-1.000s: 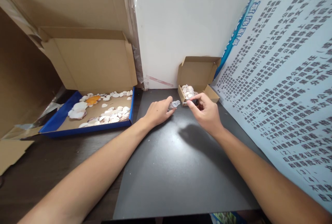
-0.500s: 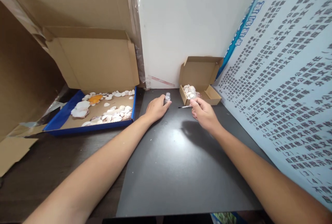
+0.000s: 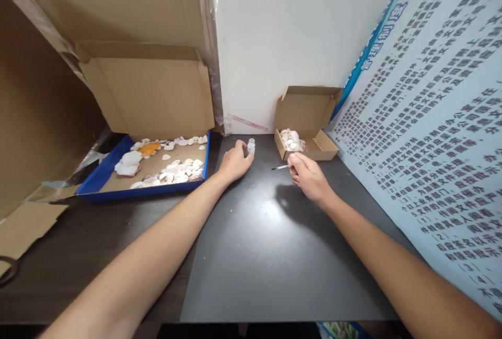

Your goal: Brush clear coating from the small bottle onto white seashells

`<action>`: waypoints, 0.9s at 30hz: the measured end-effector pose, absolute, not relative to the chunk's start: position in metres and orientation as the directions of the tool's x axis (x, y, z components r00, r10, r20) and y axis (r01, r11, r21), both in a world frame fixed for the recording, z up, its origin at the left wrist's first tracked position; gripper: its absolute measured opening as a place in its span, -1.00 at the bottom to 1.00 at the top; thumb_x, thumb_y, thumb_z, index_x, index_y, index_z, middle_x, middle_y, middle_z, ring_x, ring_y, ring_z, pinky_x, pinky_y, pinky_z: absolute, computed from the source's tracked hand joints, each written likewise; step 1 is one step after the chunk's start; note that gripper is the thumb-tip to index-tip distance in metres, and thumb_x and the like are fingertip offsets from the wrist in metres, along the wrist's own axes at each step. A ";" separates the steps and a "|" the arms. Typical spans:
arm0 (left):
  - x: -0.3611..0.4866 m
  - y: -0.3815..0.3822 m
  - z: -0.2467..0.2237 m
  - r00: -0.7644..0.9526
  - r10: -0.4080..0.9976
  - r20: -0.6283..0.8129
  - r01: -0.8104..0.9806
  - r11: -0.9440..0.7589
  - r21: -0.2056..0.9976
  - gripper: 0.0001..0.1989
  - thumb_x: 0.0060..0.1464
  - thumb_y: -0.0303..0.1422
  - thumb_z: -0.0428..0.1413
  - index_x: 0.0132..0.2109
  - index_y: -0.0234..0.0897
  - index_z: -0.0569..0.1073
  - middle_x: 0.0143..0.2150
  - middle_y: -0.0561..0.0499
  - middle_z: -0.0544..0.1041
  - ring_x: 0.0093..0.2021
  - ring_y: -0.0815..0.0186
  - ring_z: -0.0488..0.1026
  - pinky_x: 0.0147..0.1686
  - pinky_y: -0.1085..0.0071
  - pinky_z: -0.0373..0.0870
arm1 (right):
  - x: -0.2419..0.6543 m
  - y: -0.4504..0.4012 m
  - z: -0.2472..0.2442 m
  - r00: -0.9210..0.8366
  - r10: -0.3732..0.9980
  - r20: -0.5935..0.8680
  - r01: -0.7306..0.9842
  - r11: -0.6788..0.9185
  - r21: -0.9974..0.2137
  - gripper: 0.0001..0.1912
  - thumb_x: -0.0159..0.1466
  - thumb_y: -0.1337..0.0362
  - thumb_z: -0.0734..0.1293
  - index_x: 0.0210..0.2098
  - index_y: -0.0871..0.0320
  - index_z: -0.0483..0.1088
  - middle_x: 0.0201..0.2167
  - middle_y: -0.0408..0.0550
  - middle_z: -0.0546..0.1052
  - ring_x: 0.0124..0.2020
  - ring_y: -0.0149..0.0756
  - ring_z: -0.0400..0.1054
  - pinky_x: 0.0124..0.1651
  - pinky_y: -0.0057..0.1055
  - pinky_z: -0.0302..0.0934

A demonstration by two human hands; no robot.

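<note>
My left hand (image 3: pixel 236 162) is at the back of the dark mat, its thumb and fingers apart beside a small glass bottle (image 3: pixel 251 146) that stands upright. Whether the fingertips still touch the bottle is hard to tell. My right hand (image 3: pixel 308 174) is closed on a thin brush (image 3: pixel 280 167), its dark tip pointing left over the mat. Behind my right hand stands an open small cardboard box (image 3: pixel 323 151) with white shells (image 3: pixel 291 140) in it.
On the left lies an open blue-edged box (image 3: pixel 141 192) with many white shells (image 3: pixel 178 172) and an orange shell (image 3: pixel 149 148). Cardboard pieces (image 3: pixel 27 224) lie at the far left. A printed sheet (image 3: pixel 423 119) stands along the right.
My left hand's fingers have opened from around the bottle, which now shows more fully. The brush tip sits slightly lower. The whole view has shifted a little.
</note>
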State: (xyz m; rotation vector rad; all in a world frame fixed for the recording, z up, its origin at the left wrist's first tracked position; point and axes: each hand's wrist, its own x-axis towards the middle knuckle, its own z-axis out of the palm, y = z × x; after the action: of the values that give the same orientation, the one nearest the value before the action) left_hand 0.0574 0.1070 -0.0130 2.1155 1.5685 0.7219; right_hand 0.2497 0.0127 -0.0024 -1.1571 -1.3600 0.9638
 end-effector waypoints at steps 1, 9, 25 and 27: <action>0.056 0.103 -0.013 0.222 0.962 0.158 0.732 -0.271 0.625 -0.75 0.15 -0.30 0.00 -0.02 -0.20 0.27 -0.25 -0.06 0.49 -0.23 0.13 0.46 -0.26 0.30 0.29 | 0.249 0.012 -0.002 0.024 0.978 0.206 0.111 0.202 -0.973 -0.58 0.29 -0.11 0.23 -0.46 0.08 0.16 -0.69 -0.36 0.07 -0.70 -0.50 -0.10 -0.63 -0.51 -0.14; 0.033 0.045 0.000 0.406 0.909 0.097 0.434 -0.285 0.854 -0.78 -0.02 -0.59 -0.05 -0.23 -0.19 0.24 -0.42 0.16 0.22 -0.42 0.39 0.22 -0.38 0.47 0.18 | 0.234 0.002 0.006 0.063 0.985 0.158 0.002 0.158 -0.987 -0.69 0.26 0.00 0.23 -0.43 0.08 0.16 -0.61 -0.35 0.04 -0.68 -0.51 -0.13 -0.63 -0.54 -0.21; 0.003 0.031 -0.008 0.581 0.811 -0.072 0.037 0.061 0.997 -0.73 0.06 -0.32 0.20 -0.11 -0.28 0.36 -0.39 0.12 0.40 -0.44 0.45 0.39 -0.35 0.44 0.33 | 0.200 -0.007 -0.006 -0.057 0.904 0.424 0.315 0.419 -0.852 -0.88 0.16 0.37 0.15 -0.32 0.10 0.26 -0.49 -0.21 0.23 -0.53 -0.38 0.08 -0.44 -0.41 0.01; 0.004 0.030 -0.009 0.587 0.805 -0.086 0.015 0.096 0.995 -0.76 0.06 -0.35 0.20 -0.14 -0.30 0.38 -0.42 0.12 0.41 -0.45 0.45 0.39 -0.34 0.44 0.33 | 0.203 -0.008 -0.006 -0.123 0.875 0.468 0.382 0.477 -0.792 -0.87 0.12 0.41 0.19 -0.34 0.10 0.29 -0.49 -0.20 0.25 -0.48 -0.35 0.11 -0.37 -0.38 0.04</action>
State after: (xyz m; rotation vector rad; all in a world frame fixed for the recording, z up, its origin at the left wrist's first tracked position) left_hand 0.0036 0.0299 -0.0093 1.3626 0.7723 0.6810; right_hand 0.2035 -0.0076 -0.0061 -1.0812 -1.7146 0.6115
